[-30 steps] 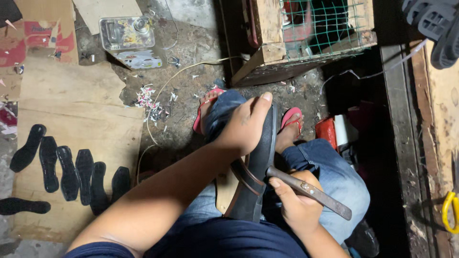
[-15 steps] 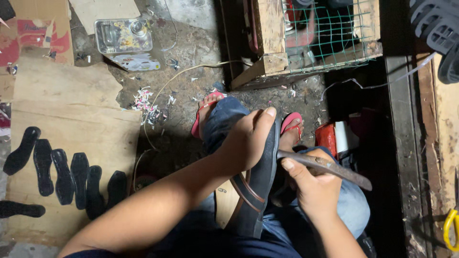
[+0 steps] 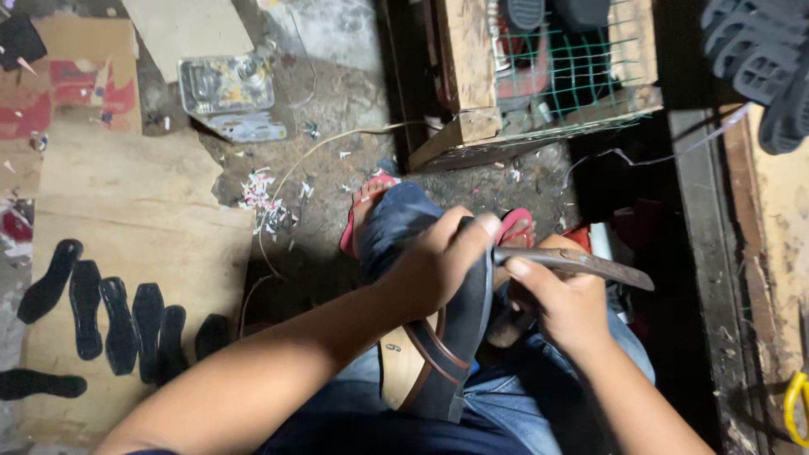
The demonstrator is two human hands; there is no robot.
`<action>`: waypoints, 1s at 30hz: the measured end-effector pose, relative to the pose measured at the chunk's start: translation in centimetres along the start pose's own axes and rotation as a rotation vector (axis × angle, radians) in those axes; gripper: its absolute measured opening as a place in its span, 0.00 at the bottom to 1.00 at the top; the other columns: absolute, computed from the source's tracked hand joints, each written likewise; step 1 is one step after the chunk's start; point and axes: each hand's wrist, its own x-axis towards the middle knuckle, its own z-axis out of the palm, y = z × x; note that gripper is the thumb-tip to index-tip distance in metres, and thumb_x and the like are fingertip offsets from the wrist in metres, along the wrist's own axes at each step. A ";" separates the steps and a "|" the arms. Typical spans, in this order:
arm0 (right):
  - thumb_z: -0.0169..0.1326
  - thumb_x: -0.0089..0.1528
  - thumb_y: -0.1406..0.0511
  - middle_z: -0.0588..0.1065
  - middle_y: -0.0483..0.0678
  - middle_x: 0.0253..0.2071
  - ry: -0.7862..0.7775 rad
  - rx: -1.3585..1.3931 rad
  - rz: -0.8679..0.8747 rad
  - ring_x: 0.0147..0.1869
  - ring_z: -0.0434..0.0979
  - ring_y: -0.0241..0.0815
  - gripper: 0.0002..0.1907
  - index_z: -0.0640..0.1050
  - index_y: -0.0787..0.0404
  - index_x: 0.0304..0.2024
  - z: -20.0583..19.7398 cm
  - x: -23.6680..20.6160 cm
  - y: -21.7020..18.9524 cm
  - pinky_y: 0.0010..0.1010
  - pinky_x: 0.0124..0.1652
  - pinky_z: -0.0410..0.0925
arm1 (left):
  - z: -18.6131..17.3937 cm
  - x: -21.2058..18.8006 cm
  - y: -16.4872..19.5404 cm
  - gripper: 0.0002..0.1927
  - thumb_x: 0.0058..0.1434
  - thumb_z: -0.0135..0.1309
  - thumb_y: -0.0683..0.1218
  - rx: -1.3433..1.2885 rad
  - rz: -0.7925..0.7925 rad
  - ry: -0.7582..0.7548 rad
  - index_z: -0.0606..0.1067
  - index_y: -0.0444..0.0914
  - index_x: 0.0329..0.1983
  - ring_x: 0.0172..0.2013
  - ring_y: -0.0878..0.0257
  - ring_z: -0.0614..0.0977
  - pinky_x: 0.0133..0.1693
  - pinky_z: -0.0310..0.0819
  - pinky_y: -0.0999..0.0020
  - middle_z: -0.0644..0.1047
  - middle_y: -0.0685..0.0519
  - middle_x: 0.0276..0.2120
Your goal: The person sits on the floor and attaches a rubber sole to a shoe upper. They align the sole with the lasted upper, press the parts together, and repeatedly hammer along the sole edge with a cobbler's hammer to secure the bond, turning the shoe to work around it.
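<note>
Across the person's lap, over blue denim jeans (image 3: 539,396), stands a black sandal sole with a tan wooden inner face and brown strap (image 3: 442,354), tilted on edge with its toe pointing far; its upper end is hidden under the left hand (image 3: 438,265), which is clenched around it, thumb over the top. Just right of the sole, the right hand (image 3: 560,307) grips the handle of a flat, dull metal blade (image 3: 581,265) lying crosswise, its tip touching the sole's edge; the handle itself is hidden in the fist. Pink flip-flops (image 3: 362,215) peek out beyond the knees. Flat black rubber sole cutouts (image 3: 101,316) lie in a row on worn cardboard (image 3: 126,185) at left, some cut off by the frame.
</note>
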 end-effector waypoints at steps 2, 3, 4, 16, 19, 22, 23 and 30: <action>0.60 0.60 0.63 0.69 0.47 0.20 -0.054 0.321 0.089 0.19 0.66 0.37 0.13 0.71 0.62 0.28 -1.3 -1.7 -0.9 0.31 0.23 0.65 | -1.3 -1.1 2.4 0.30 0.54 0.57 0.57 -0.262 -0.301 -0.201 0.69 0.34 0.53 0.43 0.55 0.80 0.45 0.75 0.64 0.79 0.41 0.42; 0.60 0.60 0.64 0.67 0.47 0.20 -0.045 0.375 0.061 0.20 0.66 0.38 0.12 0.70 0.63 0.29 -1.9 -2.7 -1.3 0.31 0.23 0.64 | -1.8 -1.6 3.8 0.39 0.45 0.64 0.59 -0.393 -0.450 -0.306 0.67 0.34 0.55 0.43 0.56 0.82 0.45 0.77 0.65 0.80 0.42 0.42; 0.59 0.60 0.65 0.66 0.48 0.20 -0.041 0.429 0.038 0.21 0.65 0.38 0.12 0.70 0.64 0.30 -2.2 -3.8 -1.7 0.32 0.24 0.64 | -2.0 -1.9 5.1 0.43 0.41 0.65 0.60 -0.337 -0.432 -0.329 0.65 0.35 0.57 0.44 0.56 0.83 0.46 0.77 0.65 0.80 0.42 0.43; 0.65 0.56 0.67 0.72 0.46 0.24 -0.100 -0.167 -0.424 0.25 0.69 0.34 0.13 0.71 0.61 0.25 -2.9 -14.4 -5.9 0.28 0.26 0.65 | 1.1 -8.5 10.3 0.57 0.41 0.68 0.58 0.193 -0.057 -0.368 0.56 0.31 0.69 0.49 0.41 0.79 0.51 0.72 0.53 0.75 0.37 0.47; 0.71 0.52 0.68 0.72 0.42 0.18 -0.147 -0.502 -0.383 0.22 0.66 0.32 0.18 0.71 0.59 0.20 -4.8 -15.7 -6.5 0.26 0.23 0.63 | 2.5 -10.2 10.3 0.56 0.43 0.67 0.57 0.280 0.026 -0.298 0.55 0.30 0.69 0.46 0.42 0.80 0.50 0.73 0.52 0.75 0.38 0.46; 0.69 0.51 0.69 0.71 0.43 0.18 -0.166 -0.417 -0.338 0.21 0.66 0.32 0.16 0.71 0.60 0.20 -6.3 -16.7 -6.5 0.26 0.22 0.61 | 2.3 -10.0 10.3 0.50 0.40 0.69 0.58 0.190 0.024 -0.371 0.61 0.32 0.62 0.47 0.41 0.79 0.50 0.71 0.50 0.75 0.40 0.44; 0.67 0.52 0.70 0.71 0.44 0.19 -0.172 -0.327 -0.351 0.21 0.67 0.32 0.14 0.72 0.61 0.21 -6.5 -17.0 -6.4 0.27 0.23 0.61 | 1.9 -9.9 10.4 0.49 0.42 0.68 0.57 0.162 0.079 -0.366 0.61 0.32 0.62 0.48 0.41 0.79 0.51 0.72 0.51 0.75 0.41 0.44; 0.62 0.61 0.71 0.72 0.50 0.25 0.019 0.288 -0.382 0.29 0.67 0.38 0.12 0.71 0.65 0.28 -2.7 -18.2 -3.3 0.31 0.30 0.63 | 0.6 -9.0 11.3 0.39 0.47 0.69 0.50 0.224 0.577 -0.187 0.64 0.33 0.57 0.55 0.43 0.75 0.59 0.69 0.52 0.72 0.42 0.50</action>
